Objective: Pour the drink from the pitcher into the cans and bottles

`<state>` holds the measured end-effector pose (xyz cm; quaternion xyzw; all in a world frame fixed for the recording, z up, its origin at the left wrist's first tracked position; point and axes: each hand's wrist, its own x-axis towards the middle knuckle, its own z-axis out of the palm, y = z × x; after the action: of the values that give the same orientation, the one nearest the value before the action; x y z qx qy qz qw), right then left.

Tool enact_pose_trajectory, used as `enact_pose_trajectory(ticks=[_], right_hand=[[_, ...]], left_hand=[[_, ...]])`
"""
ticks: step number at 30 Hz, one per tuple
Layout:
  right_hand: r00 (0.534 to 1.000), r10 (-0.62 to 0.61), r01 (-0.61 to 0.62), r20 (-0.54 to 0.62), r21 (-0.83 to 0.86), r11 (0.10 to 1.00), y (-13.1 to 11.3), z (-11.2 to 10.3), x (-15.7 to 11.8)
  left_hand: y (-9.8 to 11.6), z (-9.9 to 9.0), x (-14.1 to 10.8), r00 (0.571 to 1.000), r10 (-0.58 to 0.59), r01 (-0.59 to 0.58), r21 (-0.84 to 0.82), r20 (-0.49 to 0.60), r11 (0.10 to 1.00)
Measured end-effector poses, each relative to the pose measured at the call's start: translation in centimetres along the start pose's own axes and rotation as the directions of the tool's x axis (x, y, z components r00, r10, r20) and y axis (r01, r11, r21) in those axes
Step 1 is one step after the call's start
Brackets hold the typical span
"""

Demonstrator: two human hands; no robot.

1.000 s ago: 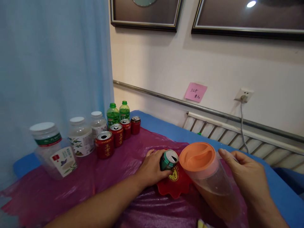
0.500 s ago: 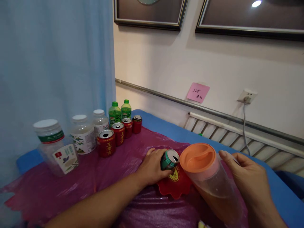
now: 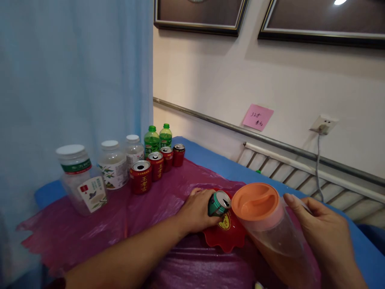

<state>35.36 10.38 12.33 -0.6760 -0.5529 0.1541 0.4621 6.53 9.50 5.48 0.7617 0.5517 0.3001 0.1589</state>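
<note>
My left hand (image 3: 199,209) is wrapped round a green can (image 3: 218,203), which tilts to the right with its opened top facing the pitcher. Under the can lies a red plate (image 3: 224,239) with a scalloped rim and a yellow print. By its handle, my right hand (image 3: 323,228) grips a clear plastic pitcher (image 3: 281,245) with an orange lid (image 3: 255,202). The pitcher leans left, its lid edge close beside the can's top; whether they touch I cannot tell. Brownish liquid lies along the pitcher's lower side.
Several red cans (image 3: 140,177) stand left, before two green bottles (image 3: 152,142) and clear jars with white lids (image 3: 112,164). Purple plastic sheeting (image 3: 168,261) covers part of the blue surface (image 3: 201,154). A radiator (image 3: 270,172) and a plugged cord (image 3: 318,164) are behind.
The view has shifted slightly, so the whole scene sits a little further right. Both hands keep their holds, and the can and pitcher stay tilted close together.
</note>
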Motion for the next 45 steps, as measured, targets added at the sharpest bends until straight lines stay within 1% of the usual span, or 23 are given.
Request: enact_pose_trajectory(ticks=[4,11,16,21,28,31,37,45], right_hand=[[1.000,-0.027,0.027,-0.004,0.008,1.000,0.1,0.0,0.0],[1.000,-0.004,0.004,0.023,0.004,1.000,-0.1,-0.2,-0.1],[0.999,0.029,-0.029,0.029,-0.016,0.999,-0.3,-0.2,-0.3],[1.000,0.004,-0.004,0.028,-0.019,1.000,-0.1,-0.1,-0.1],[0.999,0.033,-0.033,0.036,-0.009,0.999,-0.1,-0.1,-0.2],[0.999,0.024,-0.023,0.034,-0.004,1.000,0.0,-0.2,-0.3],[0.999,0.015,-0.013,0.039,-0.043,0.999,0.1,-0.1,-0.1],[0.999,0.029,-0.028,0.027,-0.041,0.999,0.0,-0.1,-0.1]], left_hand=[[0.0,-0.1,-0.1,1.000,-0.016,0.016,0.002,0.021,1.000],[0.4,-0.4,-0.1,0.997,-0.055,0.057,-0.022,0.060,0.998],[0.6,-0.3,-0.2,0.998,-0.034,0.038,-0.067,0.057,0.997],[0.6,-0.3,-0.2,0.996,-0.049,0.055,-0.088,0.068,0.995],[0.8,-0.4,-0.2,0.994,-0.072,0.080,-0.101,0.080,0.992],[0.9,-0.4,-0.2,0.993,-0.081,0.090,-0.117,0.085,0.989],[1.0,-0.5,-0.2,0.992,-0.102,0.109,-0.086,0.077,0.990],[0.9,-0.5,-0.2,0.992,-0.102,0.108,-0.086,0.075,0.990]])
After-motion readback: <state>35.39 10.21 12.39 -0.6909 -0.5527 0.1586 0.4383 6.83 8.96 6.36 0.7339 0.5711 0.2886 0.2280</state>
